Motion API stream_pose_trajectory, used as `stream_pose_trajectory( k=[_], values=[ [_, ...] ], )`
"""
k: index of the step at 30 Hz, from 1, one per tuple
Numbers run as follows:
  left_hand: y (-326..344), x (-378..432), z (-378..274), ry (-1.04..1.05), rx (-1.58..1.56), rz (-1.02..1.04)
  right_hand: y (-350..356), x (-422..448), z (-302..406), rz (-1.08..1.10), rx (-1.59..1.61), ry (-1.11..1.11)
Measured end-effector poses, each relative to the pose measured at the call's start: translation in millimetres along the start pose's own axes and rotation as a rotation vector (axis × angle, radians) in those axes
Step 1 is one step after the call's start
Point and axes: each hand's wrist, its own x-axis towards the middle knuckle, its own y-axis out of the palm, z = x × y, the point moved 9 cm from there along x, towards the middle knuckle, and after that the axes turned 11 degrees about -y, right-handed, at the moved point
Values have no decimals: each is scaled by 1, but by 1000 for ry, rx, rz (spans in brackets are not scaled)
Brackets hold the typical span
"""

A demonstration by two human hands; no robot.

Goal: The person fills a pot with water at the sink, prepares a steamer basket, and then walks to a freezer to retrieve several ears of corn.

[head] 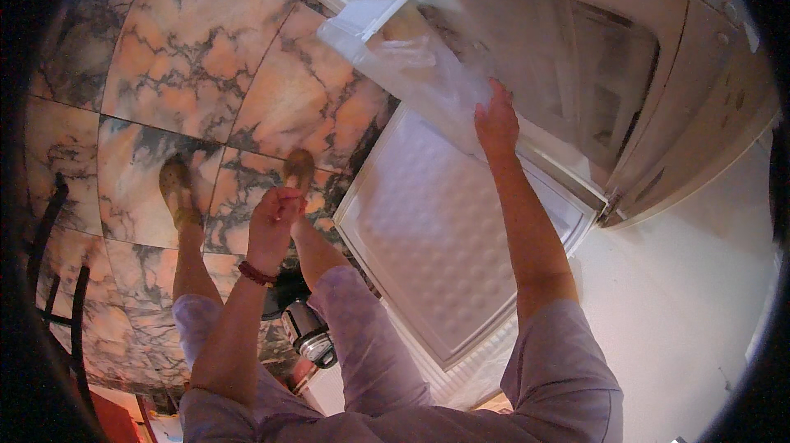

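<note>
My right hand (497, 122) reaches over a pulled-out, clear plastic drawer (352, 42) of a white refrigerator or freezer. Its fingers are apart, at or just above the drawer's side; whether they touch it cannot be told. Translucent plastic bags (410, 51) lie in the drawer, with something yellowish in one of them. My left hand (276, 211), a dark red bead bracelet on its wrist, hangs above the floor away from the drawer. Its fingers are loosely curled with nothing visible between them. Below the drawer is a white, dimpled panel (432, 227), apparently the inside of an open door.
The pale appliance cabinet (697, 110) rises at the right beside a white surface (654, 307). A metal canister-like vessel (308, 332) stands by my leg. Black metal bars (80, 319) are at the far left. The floor (191, 42) has orange and black marbled tiles.
</note>
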Motion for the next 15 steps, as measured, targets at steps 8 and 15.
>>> stream_pose_trajectory(
  k=[8, 15],
  values=[
    [-2, 1, 2, -14, -23, -14, -4, -16, 63, -26, -233, -375],
    [2, 1, -7, 9, -63, 23, -20, 12, 58, -117, -163, -329]
  ],
)
